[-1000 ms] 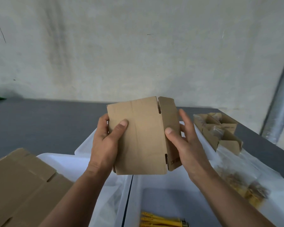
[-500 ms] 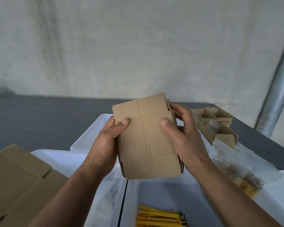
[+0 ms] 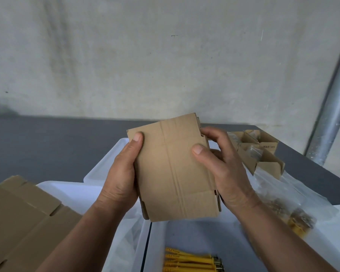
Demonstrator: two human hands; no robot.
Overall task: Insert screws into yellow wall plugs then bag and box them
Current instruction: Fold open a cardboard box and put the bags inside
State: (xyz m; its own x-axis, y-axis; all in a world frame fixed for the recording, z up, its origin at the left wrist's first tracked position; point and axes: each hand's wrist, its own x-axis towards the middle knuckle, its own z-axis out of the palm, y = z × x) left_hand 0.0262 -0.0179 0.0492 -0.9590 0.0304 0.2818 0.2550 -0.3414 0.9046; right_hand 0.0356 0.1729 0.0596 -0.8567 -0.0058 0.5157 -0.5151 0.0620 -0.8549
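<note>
A small brown cardboard box (image 3: pixel 175 169), folded flat, is held upright in front of me above the white bins. My left hand (image 3: pixel 122 177) grips its left edge, thumb on the front face. My right hand (image 3: pixel 224 167) grips its right side, thumb on the front and fingers curled round the folded side flap. Several yellow wall plugs with screws in them (image 3: pixel 190 261) lie in the white bin (image 3: pixel 185 232) below. A clear bag with plugs and screws (image 3: pixel 294 216) lies at the right.
Flat cardboard blanks (image 3: pixel 22 216) lie at the lower left. Open small boxes (image 3: pixel 259 152) stand at the back right on the grey table (image 3: pixel 47 146). A second white bin (image 3: pixel 71 193) sits at the left. A metal pipe (image 3: pixel 334 107) runs up the right.
The box's right side flap has been folded back behind the front panel. My right hand's fingers have closed round that edge, and the box has tilted slightly.
</note>
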